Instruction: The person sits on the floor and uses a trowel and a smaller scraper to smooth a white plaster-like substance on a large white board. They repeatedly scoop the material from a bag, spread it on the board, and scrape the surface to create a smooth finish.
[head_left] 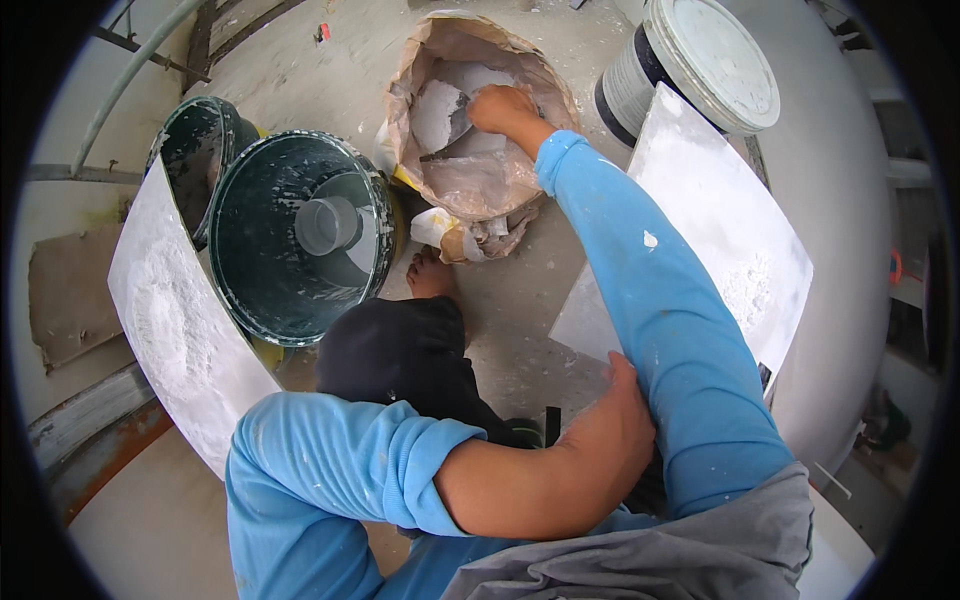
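Inside an open brown paper bag [480, 190] of white powder, my right hand [503, 108] is closed around a trowel. Its grey metal blade [458, 125] lies left of my fist, with a heap of white powder [433, 115] beside or on it. My fist covers the trowel's handle. Across my lap, my left hand [618, 405] rests against the right sleeve, near the elbow. That sleeve and the hand's angle hide most of its fingers. Nothing shows in it.
Left of the bag stands a dark green bucket [250, 240] holding a clear plastic cup [326, 225]; another bucket [190, 150] is behind it. Powder-dusted white boards lean at left [180, 320] and right [720, 230]. A lidded white pail [710, 60] stands at the far right.
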